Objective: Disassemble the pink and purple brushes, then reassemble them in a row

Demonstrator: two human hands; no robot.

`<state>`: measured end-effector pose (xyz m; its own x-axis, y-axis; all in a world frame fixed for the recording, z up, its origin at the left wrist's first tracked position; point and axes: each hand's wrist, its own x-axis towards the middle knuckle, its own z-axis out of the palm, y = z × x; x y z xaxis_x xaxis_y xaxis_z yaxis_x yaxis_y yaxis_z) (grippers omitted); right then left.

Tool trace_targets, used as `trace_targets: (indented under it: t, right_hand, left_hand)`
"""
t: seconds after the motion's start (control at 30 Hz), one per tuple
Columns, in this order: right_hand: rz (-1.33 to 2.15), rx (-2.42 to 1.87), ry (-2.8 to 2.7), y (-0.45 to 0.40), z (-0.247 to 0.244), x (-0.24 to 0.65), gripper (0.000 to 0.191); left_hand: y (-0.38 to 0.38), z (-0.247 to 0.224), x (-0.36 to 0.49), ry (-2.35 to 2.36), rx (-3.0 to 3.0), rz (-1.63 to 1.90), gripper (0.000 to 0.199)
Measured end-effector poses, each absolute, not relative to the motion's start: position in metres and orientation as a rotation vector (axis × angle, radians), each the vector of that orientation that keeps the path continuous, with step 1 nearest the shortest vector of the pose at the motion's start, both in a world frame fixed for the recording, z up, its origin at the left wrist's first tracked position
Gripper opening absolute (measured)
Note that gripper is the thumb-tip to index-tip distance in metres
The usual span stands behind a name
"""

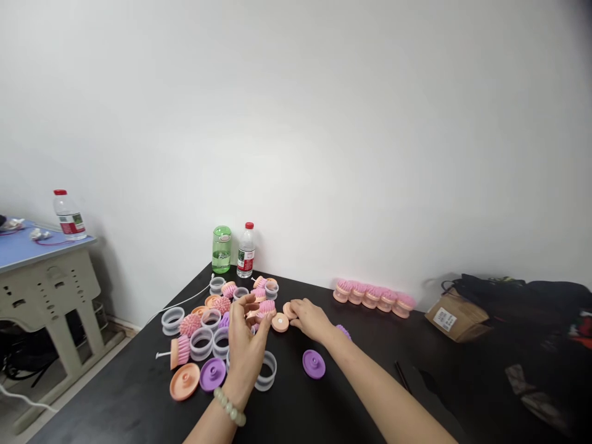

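My left hand point(245, 345), with a beaded bracelet at the wrist, has its thumb and fingers curled round a pink bristled brush head point(267, 308). Just across from it, the fingers of my right hand point(309, 318) are closed on a peach round cap point(288, 311), whose far side they partly cover. Between the hands a second peach disc point(280, 322) with a pale centre lies on the black table. A clear plastic ring point(271, 374) sits beside my left wrist. Nearer me, a purple round cap point(314, 364) lies below my right hand.
Several clear rings point(172, 320), pink brush heads point(190, 324) and caps point(184, 382) spread over the table's left. A row of pink brushes point(372, 298) stands by the wall. A green bottle point(221, 251), a water bottle point(246, 253) and a paper bag point(456, 320) stand farther back.
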<state>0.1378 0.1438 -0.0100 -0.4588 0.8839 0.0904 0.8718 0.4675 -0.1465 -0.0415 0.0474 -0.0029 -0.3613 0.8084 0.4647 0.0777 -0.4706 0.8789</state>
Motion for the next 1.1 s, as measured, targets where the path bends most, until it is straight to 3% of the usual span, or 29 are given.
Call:
trace_targets:
  t: [0.13,0.3,0.5,0.7,0.8,0.93,1.1]
  right_hand:
    - [0.149,-1.565,-2.474,0.134,-0.010,0.137,0.026]
    - [0.239,-1.554,-2.221,0.119,-0.006,0.149,0.007]
    - [0.504,-1.451,-2.004,0.068,0.006,0.188,0.013]
    - [0.388,-1.537,-2.013,0.009,-0.010,0.215,0.019]
    - [0.362,-1.651,-2.057,-0.003,-0.020,0.223,0.037]
    - [0.387,-1.665,-2.070,-0.005,-0.020,0.223,0.038]
    - [0.360,-1.589,-1.953,0.002,-0.022,0.228,0.031]
  left_hand:
    - [0.048,0.000,-0.042,1.207,1.364,1.890,0.035]
    - [0.050,-0.002,-0.044,1.220,1.379,1.858,0.037]
    - [0.048,-0.001,-0.042,1.257,1.623,1.744,0.026]
    - [0.039,0.009,-0.047,1.398,2.044,1.211,0.029]
    - [0.035,0.015,-0.052,1.518,2.217,0.881,0.040]
    - [0.032,0.019,-0.058,1.625,2.416,0.454,0.060]
    - [0.033,0.020,-0.061,1.662,2.470,0.217,0.041]
